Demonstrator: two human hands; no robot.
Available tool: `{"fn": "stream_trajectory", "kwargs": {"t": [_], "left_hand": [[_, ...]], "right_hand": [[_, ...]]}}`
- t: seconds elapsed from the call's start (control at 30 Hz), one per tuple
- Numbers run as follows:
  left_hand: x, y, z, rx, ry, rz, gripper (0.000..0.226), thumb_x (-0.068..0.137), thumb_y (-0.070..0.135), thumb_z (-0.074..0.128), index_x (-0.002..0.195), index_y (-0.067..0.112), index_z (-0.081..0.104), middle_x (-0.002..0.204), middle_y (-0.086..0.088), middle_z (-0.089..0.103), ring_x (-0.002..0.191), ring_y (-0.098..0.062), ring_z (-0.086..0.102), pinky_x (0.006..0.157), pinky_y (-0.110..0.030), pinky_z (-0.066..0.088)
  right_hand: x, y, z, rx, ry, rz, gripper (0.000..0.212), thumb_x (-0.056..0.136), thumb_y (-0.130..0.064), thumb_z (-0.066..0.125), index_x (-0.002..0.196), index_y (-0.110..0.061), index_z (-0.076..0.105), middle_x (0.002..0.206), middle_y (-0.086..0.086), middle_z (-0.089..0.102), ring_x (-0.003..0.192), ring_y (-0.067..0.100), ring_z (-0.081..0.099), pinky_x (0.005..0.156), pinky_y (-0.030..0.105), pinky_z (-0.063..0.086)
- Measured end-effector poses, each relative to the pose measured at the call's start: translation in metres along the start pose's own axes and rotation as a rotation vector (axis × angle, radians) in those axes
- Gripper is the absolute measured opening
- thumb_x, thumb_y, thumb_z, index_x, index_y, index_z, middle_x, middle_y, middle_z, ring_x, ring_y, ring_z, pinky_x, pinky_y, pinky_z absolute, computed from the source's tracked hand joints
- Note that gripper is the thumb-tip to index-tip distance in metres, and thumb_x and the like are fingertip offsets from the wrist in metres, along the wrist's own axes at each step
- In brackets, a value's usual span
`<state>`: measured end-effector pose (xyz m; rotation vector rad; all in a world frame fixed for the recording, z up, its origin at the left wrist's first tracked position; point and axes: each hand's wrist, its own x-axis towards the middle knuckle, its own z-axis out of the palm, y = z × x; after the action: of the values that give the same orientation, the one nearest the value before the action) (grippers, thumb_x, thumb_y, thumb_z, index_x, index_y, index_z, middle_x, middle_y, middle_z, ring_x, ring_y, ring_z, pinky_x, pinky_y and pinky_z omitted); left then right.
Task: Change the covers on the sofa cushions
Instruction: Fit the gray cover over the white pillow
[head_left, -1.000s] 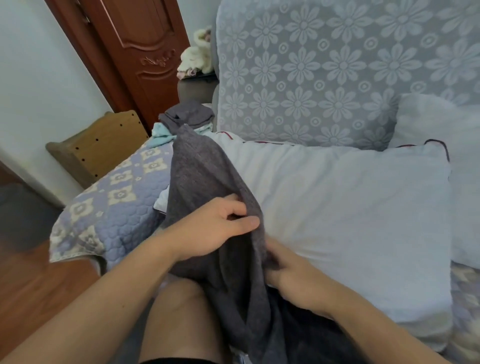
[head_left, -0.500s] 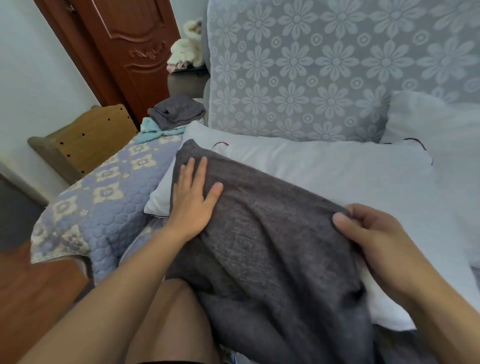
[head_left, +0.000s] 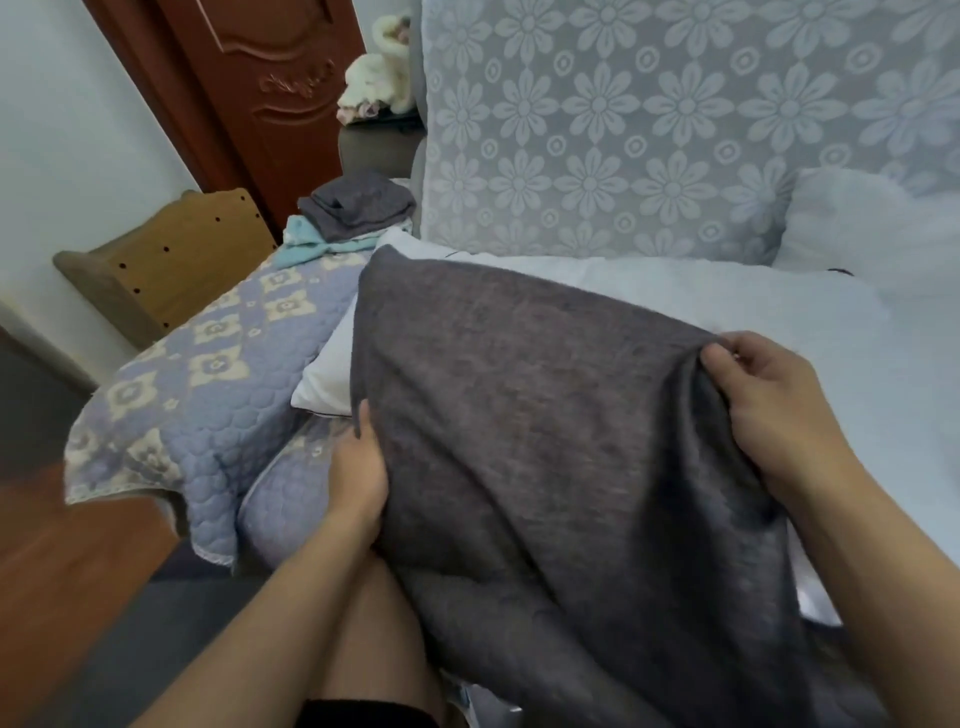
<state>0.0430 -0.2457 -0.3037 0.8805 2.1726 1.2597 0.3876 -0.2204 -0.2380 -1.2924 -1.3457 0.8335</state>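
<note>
Apparently both hands (head_left: 769, 410) at cover (head_left: 545, 415) edges.

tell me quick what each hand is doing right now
Left hand: closed on the left edge of the grey cover.
Right hand: closed, pinching the cover's right edge over the white cushion.

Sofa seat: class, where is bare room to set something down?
Free: the white cushion top between the dark grey cover and floral backrest. Crowded: the far-left corner, piled with folded cloths.
</note>
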Motion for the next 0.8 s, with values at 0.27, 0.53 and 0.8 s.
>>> {"fn": "stream_trajectory", "kwargs": {"t": [0.27, 0.53, 0.8], "left_hand": [[0.082, 0.046, -0.092, 0.487, 0.293, 0.225, 0.055, 0.107, 0.044, 0.037, 0.115, -0.004, 0.063, 0.115, -0.036, 0.062, 0.107, -0.051, 0.056, 0.09, -0.051, 0.044], [0.098, -0.004, -0.081, 0.664, 0.11, 0.042, 0.035, 0.106, 0.034, 0.043, 0.117, 0.007, 0.061, 0.125, -0.03, 0.058, 0.116, -0.047, 0.054, 0.094, -0.051, 0.043], [-0.079, 0.13, -0.022, 0.392, -0.476, 1.07, 0.064, 0.091, 0.051, 0.059, 0.147, 0.023, 0.048, 0.144, 0.004, 0.054, 0.129, 0.003, 0.039, 0.114, -0.016, 0.024]], "right_hand": [[-0.056, -0.001, -0.024, -0.04, -0.728, 0.27, 0.036, 0.094, -0.041, 0.061, 0.078, -0.011, 0.072, 0.072, 0.009, 0.07, 0.067, 0.012, 0.059, 0.066, 0.029, 0.043], [-0.065, 0.006, -0.014, 0.263, -0.939, 0.463, 0.037, 0.096, -0.038, 0.061, 0.096, -0.003, 0.074, 0.092, 0.007, 0.074, 0.085, 0.012, 0.068, 0.075, 0.019, 0.051], [-0.071, 0.004, 0.025, 0.458, -0.822, 0.252, 0.027, 0.096, -0.023, 0.056, 0.103, 0.002, 0.056, 0.076, 0.0, 0.058, 0.064, 0.009, 0.053, 0.061, 0.023, 0.042]]}}
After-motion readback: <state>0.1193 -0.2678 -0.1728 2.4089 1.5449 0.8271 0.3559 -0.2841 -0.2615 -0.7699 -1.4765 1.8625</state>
